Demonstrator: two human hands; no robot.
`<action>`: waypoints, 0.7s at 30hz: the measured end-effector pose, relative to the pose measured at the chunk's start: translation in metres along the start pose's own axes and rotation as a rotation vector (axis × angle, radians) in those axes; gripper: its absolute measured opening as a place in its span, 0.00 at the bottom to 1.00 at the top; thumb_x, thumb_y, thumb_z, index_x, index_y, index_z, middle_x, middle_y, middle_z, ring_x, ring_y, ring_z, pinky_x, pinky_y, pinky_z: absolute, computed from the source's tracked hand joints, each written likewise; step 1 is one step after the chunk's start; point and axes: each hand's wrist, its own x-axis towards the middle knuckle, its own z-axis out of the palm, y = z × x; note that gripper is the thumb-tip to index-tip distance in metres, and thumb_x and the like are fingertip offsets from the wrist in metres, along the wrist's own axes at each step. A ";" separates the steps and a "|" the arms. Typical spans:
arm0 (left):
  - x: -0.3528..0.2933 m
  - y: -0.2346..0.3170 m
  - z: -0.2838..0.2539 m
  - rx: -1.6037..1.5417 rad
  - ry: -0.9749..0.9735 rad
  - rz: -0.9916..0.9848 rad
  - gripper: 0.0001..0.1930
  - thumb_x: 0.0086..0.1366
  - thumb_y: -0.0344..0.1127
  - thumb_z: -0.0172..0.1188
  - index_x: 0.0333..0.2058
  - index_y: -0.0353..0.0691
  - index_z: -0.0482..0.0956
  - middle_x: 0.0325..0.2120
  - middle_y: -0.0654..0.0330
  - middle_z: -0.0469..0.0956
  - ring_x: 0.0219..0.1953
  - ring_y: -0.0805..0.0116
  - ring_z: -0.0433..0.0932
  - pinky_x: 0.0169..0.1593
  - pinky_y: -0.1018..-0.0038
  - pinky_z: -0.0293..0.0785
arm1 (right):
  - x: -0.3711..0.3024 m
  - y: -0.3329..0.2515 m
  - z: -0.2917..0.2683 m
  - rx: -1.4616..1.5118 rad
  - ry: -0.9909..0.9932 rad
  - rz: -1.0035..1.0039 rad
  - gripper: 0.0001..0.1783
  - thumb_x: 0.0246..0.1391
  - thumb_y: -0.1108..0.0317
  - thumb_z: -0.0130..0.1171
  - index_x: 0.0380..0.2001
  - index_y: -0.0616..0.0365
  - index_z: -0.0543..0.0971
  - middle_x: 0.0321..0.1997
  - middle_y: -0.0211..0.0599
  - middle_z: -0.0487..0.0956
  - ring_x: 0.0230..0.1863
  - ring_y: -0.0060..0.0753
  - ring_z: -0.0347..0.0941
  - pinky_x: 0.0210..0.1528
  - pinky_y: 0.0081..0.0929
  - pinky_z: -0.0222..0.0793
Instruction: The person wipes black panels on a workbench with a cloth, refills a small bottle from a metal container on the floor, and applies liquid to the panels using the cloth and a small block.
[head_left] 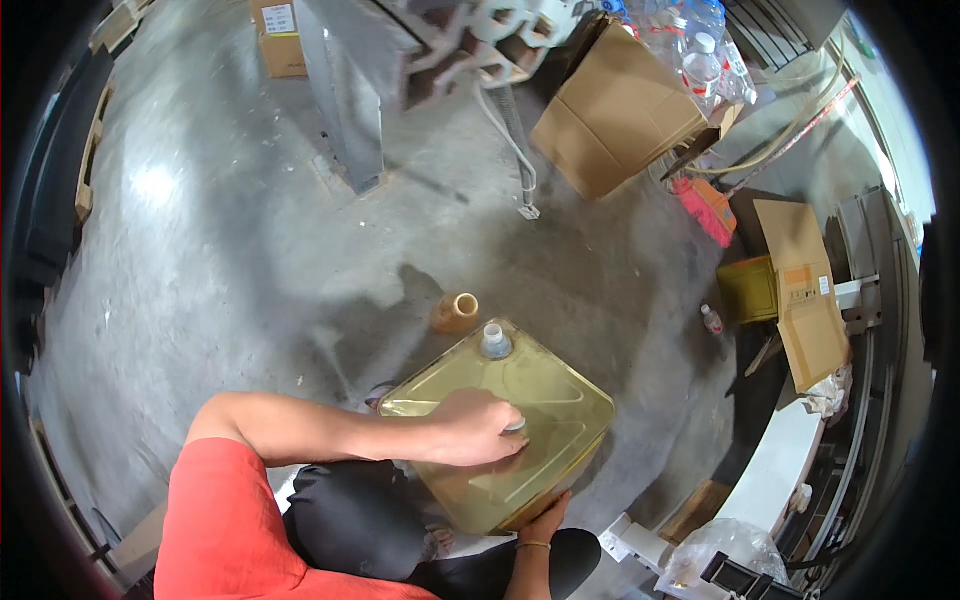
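A square, yellowish metal tin (560, 400) stands in front of me, between my legs. Its pale plastic spout (494, 343) sticks up at the far corner. My left hand (472, 428) is closed over the middle of the tin's top. A small pale round piece (515, 425) shows between its fingers; whether this is a cap or part of a handle I cannot tell. Low at the near right edge, my right hand (545, 524) grips the tin's side, its fingers partly hidden. Just beyond the tin stands a tan, open-mouthed container (456, 313).
A grey metal post (345, 110) and a hanging cable (522, 160) stand ahead. At far right are a cardboard box (610, 115), plastic bottles (703, 65) and a pink-bristled broom (706, 208). A small bottle (711, 319) and a flattened carton (803, 290) are at right.
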 end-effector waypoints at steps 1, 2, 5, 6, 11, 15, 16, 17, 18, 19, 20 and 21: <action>-0.002 -0.001 -0.001 -0.003 -0.001 -0.006 0.15 0.59 0.44 0.60 0.24 0.37 0.77 0.19 0.48 0.77 0.24 0.46 0.78 0.30 0.57 0.72 | -0.002 -0.002 0.003 0.002 -0.005 0.021 0.32 0.65 0.42 0.41 0.60 0.57 0.67 0.61 0.39 0.70 0.59 0.39 0.68 0.62 0.35 0.63; -0.003 -0.002 -0.002 -0.006 -0.003 -0.011 0.15 0.59 0.44 0.60 0.23 0.37 0.77 0.19 0.48 0.77 0.24 0.46 0.78 0.30 0.57 0.72 | 0.000 -0.001 0.002 -0.002 -0.008 0.020 0.32 0.65 0.42 0.41 0.60 0.57 0.67 0.61 0.39 0.70 0.59 0.39 0.68 0.62 0.35 0.63; -0.006 -0.004 -0.007 -0.044 0.008 -0.033 0.15 0.59 0.44 0.60 0.23 0.37 0.77 0.19 0.48 0.77 0.24 0.46 0.78 0.31 0.57 0.73 | 0.003 -0.002 -0.003 -0.008 -0.044 0.009 0.31 0.65 0.43 0.42 0.59 0.56 0.68 0.60 0.38 0.71 0.58 0.39 0.68 0.62 0.35 0.63; -0.007 -0.005 -0.007 -0.047 0.012 -0.034 0.15 0.59 0.44 0.60 0.23 0.37 0.77 0.19 0.48 0.77 0.24 0.46 0.78 0.31 0.57 0.73 | 0.003 -0.003 -0.003 -0.011 -0.063 -0.003 0.31 0.65 0.43 0.43 0.59 0.56 0.68 0.59 0.38 0.71 0.58 0.39 0.69 0.62 0.35 0.63; -0.007 -0.009 -0.010 -0.072 0.031 -0.043 0.15 0.59 0.44 0.61 0.23 0.36 0.76 0.18 0.48 0.77 0.23 0.46 0.78 0.31 0.57 0.73 | 0.008 -0.016 -0.004 -0.014 -0.066 -0.008 0.29 0.65 0.45 0.43 0.57 0.56 0.70 0.57 0.36 0.73 0.56 0.38 0.70 0.61 0.35 0.64; -0.006 -0.009 -0.011 -0.104 0.066 -0.040 0.16 0.59 0.44 0.61 0.24 0.36 0.76 0.18 0.48 0.76 0.23 0.46 0.78 0.31 0.57 0.73 | 0.014 -0.021 -0.007 -0.057 -0.040 -0.042 0.27 0.64 0.45 0.44 0.54 0.55 0.72 0.54 0.35 0.75 0.54 0.37 0.71 0.59 0.34 0.66; -0.006 -0.012 -0.009 -0.113 0.085 -0.040 0.16 0.59 0.44 0.61 0.24 0.36 0.76 0.18 0.48 0.76 0.23 0.47 0.78 0.30 0.57 0.73 | 0.015 -0.022 -0.008 -0.077 -0.049 -0.068 0.27 0.64 0.45 0.44 0.53 0.55 0.73 0.53 0.34 0.76 0.53 0.36 0.72 0.58 0.33 0.67; -0.005 -0.014 -0.008 -0.122 0.104 -0.041 0.16 0.60 0.44 0.61 0.24 0.36 0.76 0.17 0.48 0.76 0.23 0.47 0.78 0.30 0.57 0.72 | 0.017 -0.023 -0.008 -0.078 -0.050 -0.069 0.27 0.64 0.45 0.44 0.53 0.55 0.73 0.53 0.34 0.76 0.53 0.36 0.72 0.58 0.33 0.67; -0.004 -0.014 -0.009 -0.123 0.105 -0.040 0.16 0.60 0.44 0.61 0.24 0.36 0.76 0.17 0.48 0.76 0.23 0.47 0.78 0.30 0.57 0.72 | 0.017 -0.024 -0.008 -0.074 -0.056 -0.074 0.27 0.64 0.45 0.44 0.53 0.55 0.73 0.53 0.34 0.76 0.53 0.36 0.72 0.58 0.33 0.67; -0.003 -0.014 -0.009 -0.120 0.105 -0.048 0.17 0.60 0.45 0.60 0.23 0.36 0.76 0.17 0.48 0.76 0.23 0.47 0.78 0.30 0.57 0.72 | 0.018 -0.025 -0.007 -0.070 -0.062 -0.077 0.27 0.64 0.45 0.44 0.53 0.55 0.73 0.52 0.34 0.76 0.52 0.36 0.72 0.57 0.33 0.67; -0.002 -0.014 -0.010 -0.117 0.105 -0.057 0.17 0.60 0.45 0.60 0.23 0.36 0.76 0.17 0.49 0.76 0.22 0.47 0.78 0.29 0.58 0.72 | 0.018 -0.027 -0.006 -0.071 -0.062 -0.078 0.27 0.64 0.45 0.44 0.53 0.55 0.73 0.52 0.34 0.76 0.52 0.36 0.72 0.57 0.33 0.67; -0.002 -0.013 -0.012 -0.119 0.105 -0.058 0.17 0.60 0.45 0.60 0.23 0.36 0.76 0.17 0.49 0.76 0.22 0.47 0.78 0.29 0.58 0.72 | 0.017 -0.029 -0.005 -0.084 -0.054 -0.073 0.27 0.64 0.45 0.44 0.53 0.56 0.73 0.52 0.35 0.76 0.52 0.36 0.72 0.57 0.33 0.67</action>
